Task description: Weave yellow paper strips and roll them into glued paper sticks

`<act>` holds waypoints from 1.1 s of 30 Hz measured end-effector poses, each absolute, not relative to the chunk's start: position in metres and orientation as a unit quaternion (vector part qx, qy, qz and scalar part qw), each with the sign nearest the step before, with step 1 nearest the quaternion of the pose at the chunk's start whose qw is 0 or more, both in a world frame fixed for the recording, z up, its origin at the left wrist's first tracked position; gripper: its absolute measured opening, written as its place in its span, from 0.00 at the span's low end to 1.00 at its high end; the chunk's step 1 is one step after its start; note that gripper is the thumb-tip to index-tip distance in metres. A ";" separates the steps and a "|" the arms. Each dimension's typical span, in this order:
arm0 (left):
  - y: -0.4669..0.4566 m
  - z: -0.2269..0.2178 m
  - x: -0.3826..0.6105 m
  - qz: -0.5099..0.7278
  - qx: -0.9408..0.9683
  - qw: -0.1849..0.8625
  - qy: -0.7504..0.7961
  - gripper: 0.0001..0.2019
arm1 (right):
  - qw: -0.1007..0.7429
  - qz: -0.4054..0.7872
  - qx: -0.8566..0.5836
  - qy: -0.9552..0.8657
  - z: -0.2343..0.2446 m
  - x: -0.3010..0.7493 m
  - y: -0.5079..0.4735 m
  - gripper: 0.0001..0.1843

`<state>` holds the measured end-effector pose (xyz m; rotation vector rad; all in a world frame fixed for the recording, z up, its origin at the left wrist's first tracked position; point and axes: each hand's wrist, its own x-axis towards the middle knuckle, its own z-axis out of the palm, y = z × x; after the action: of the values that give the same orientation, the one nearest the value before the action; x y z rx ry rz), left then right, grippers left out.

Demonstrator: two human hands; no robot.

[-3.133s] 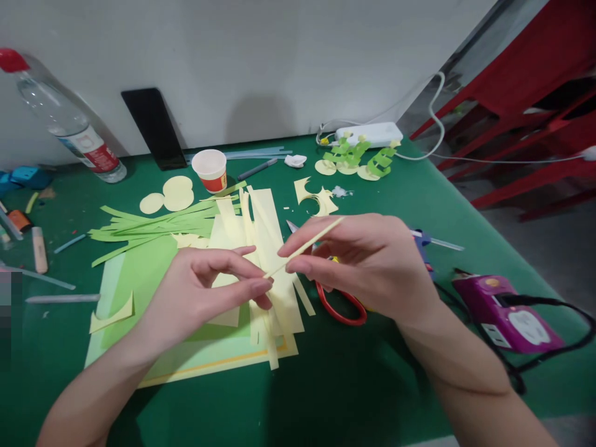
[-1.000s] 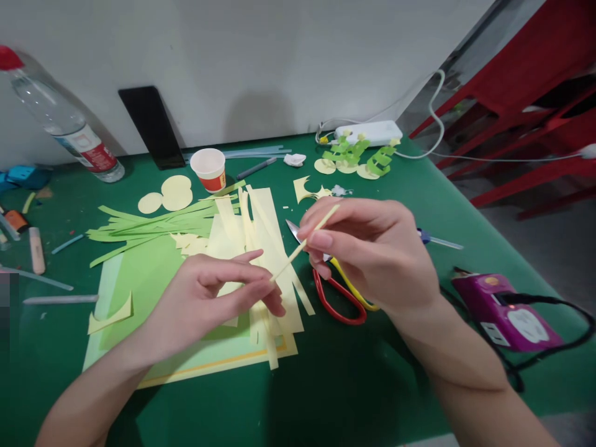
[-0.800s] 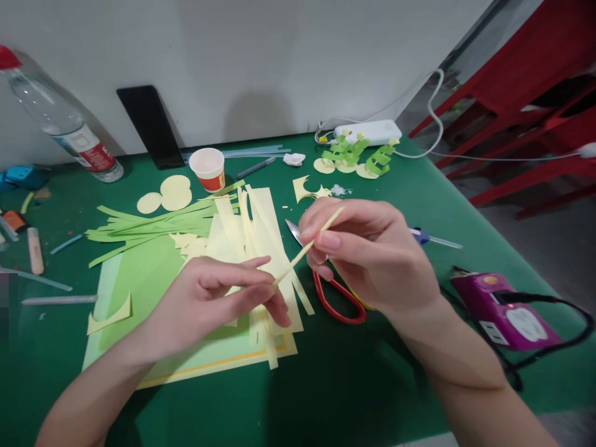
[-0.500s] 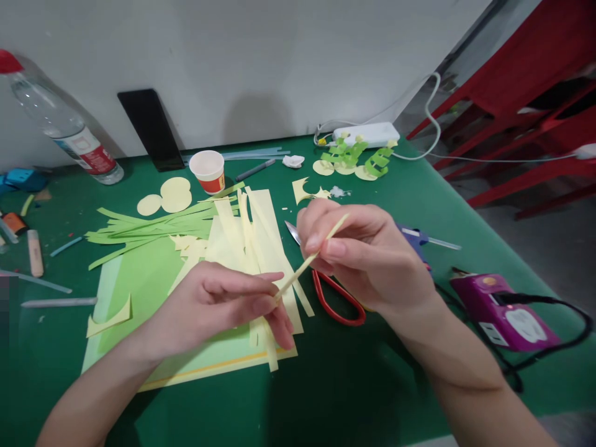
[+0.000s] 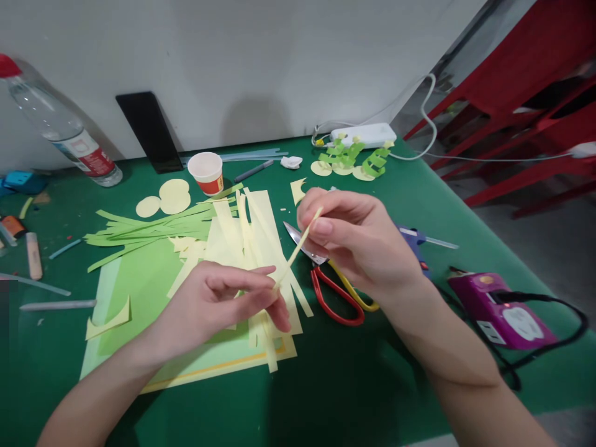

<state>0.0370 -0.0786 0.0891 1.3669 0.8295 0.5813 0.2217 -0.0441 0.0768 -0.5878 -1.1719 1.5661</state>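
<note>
A thin pale yellow paper strip (image 5: 297, 249) runs slantwise between my two hands, above the table. My left hand (image 5: 228, 301) pinches its lower end between thumb and fingers. At the upper end, the thumb and index finger of my right hand (image 5: 358, 236) are closed on it. Under my hands lie cut yellow paper strips (image 5: 246, 233) and a stack of green and yellow sheets (image 5: 135, 298). Scissors (image 5: 335, 298) with one red and one yellow handle rest beside my right hand, partly hidden by it. Green paper strips (image 5: 153, 230) are heaped left of the yellow ones.
A paper cup (image 5: 205, 171), yellow paper discs (image 5: 175, 197) and a leaning black phone (image 5: 149, 130) stand at the back. Green curled paper pieces on discs (image 5: 372, 162) sit near a white power strip (image 5: 363, 135). A blue glue gun (image 5: 414, 239) and purple box (image 5: 503, 310) are at right.
My right hand has shifted slightly left and up, and the strip stands steeper. More of the scissors shows now. My left hand has barely moved.
</note>
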 end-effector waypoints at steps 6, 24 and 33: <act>-0.080 0.087 0.037 0.246 0.591 0.689 0.339 0.11 | 0.486 0.705 -0.206 -0.473 0.076 0.222 -0.040 0.04; -0.075 0.073 0.040 0.289 0.567 0.669 0.384 0.08 | 0.476 0.588 -0.293 -0.585 0.076 0.227 -0.038 0.05; -0.076 0.075 0.038 0.315 0.561 0.661 0.385 0.06 | 0.513 0.583 -0.278 -0.565 0.076 0.228 -0.041 0.08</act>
<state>0.0384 -0.0760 0.0745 1.2692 0.8716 0.7115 0.2281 -0.0408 0.0756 -0.6691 -1.3596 1.4026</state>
